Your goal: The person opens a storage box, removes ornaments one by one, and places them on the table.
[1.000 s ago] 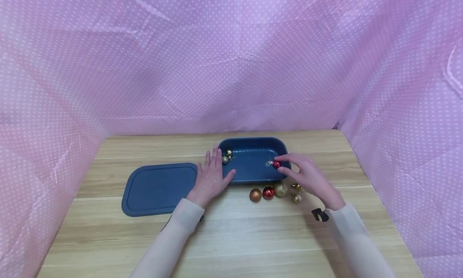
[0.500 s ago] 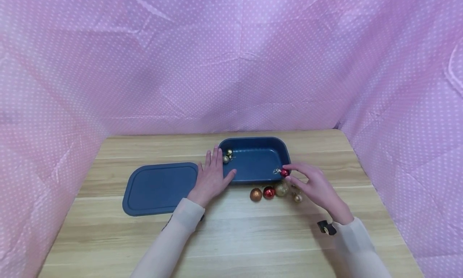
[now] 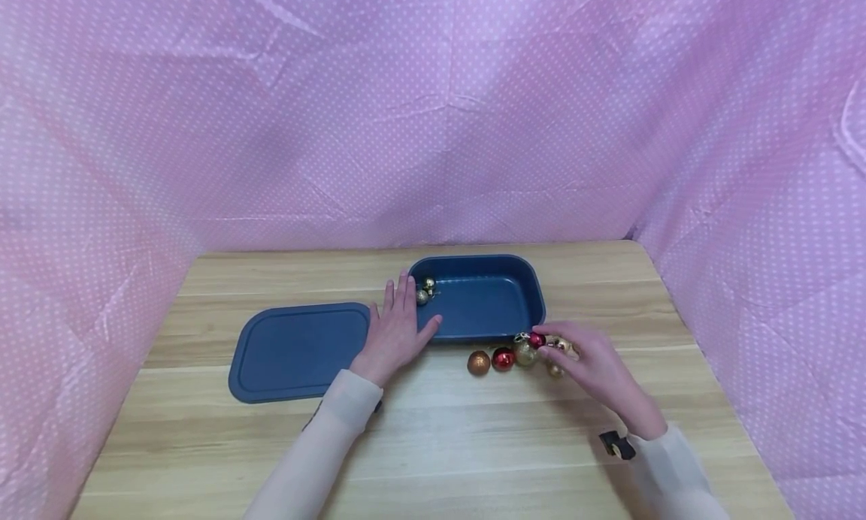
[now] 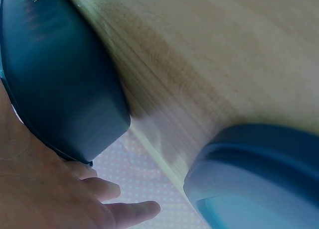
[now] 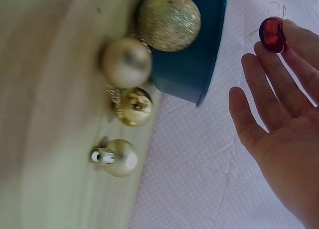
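Observation:
My right hand (image 3: 591, 362) pinches a small shiny red bauble (image 3: 537, 340) between thumb and fingertip, just outside the front right corner of a dark blue box (image 3: 480, 306). A wire hook sticks out from the bauble (image 5: 272, 35) in the right wrist view. My left hand (image 3: 392, 336) rests on the box's left rim, fingers straight and spread. Inside the box, by those fingers, lie small gold baubles (image 3: 429, 284). Along the box's front side sit a copper bauble (image 3: 478, 363), a larger red bauble (image 3: 503, 358) and a glittery gold bauble (image 3: 525, 353).
A flat blue lid (image 3: 301, 355) lies on the wooden table (image 3: 460, 445), left of the box and partly behind the left hand. Several small gold baubles (image 5: 134, 107) lie near the box's front right corner, partly hidden by the right hand. Pink dotted cloth (image 3: 433, 129) surrounds the table.
My right hand has drawn the red bauble from over the inside of the box toward me and slightly right, past the front right corner. The left hand stays in place.

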`<state>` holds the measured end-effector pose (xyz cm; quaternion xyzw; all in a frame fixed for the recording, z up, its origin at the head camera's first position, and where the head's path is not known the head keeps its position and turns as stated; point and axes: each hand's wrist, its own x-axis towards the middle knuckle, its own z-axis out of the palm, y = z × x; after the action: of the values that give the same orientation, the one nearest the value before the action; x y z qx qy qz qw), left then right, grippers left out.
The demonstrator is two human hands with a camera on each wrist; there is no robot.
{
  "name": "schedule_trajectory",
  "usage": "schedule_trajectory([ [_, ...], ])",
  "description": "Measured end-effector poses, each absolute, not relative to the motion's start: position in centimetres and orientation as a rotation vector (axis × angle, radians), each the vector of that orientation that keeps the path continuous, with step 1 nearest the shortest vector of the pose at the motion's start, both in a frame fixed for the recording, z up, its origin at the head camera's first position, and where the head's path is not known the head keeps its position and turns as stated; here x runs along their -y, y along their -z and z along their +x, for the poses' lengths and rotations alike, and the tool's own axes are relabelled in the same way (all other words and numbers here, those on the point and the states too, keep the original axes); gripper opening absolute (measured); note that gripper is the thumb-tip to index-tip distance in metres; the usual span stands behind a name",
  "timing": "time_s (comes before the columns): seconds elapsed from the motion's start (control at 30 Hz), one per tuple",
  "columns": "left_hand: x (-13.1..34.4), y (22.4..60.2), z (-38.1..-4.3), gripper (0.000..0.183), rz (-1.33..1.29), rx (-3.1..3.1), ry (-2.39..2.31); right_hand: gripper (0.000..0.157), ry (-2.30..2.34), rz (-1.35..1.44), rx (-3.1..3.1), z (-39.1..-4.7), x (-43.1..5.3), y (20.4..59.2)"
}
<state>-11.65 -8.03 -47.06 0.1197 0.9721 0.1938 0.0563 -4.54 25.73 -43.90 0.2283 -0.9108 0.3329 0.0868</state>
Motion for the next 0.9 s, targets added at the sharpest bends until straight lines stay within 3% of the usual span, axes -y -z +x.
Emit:
schedule_trajectory([
  [0.9,8.0,47.0,-11.7,0.094,0.351,-2.945,-0.604,0.044,-0.919,0.775,2.608,-2.2,-26.0,47.3],
])
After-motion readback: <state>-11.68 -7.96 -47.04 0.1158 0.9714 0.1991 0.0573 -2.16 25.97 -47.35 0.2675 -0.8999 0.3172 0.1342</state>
